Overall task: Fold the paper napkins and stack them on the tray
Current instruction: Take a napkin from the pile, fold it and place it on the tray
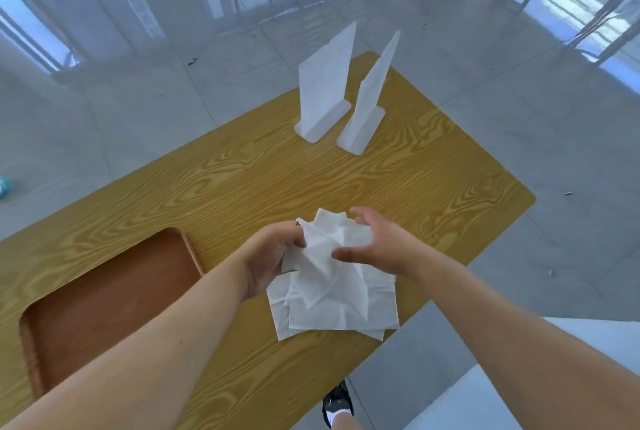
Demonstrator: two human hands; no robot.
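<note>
A loose pile of white paper napkins (341, 312) lies near the front edge of the yellow wooden table (277, 180). My left hand (268, 261) grips the left side of a crumpled napkin (329, 249) lifted above the pile. My right hand (375, 246) hovers at that napkin's right side, thumb and fingers spread and touching its edge. The brown tray (104, 291) sits to the left of the pile, with nothing visible in it; my left forearm covers its near part.
Two white upright stands (325, 83) (370, 104) are at the far end of the table. The table's right edge runs close to the napkin pile. A shoe (337, 403) shows on the grey floor below.
</note>
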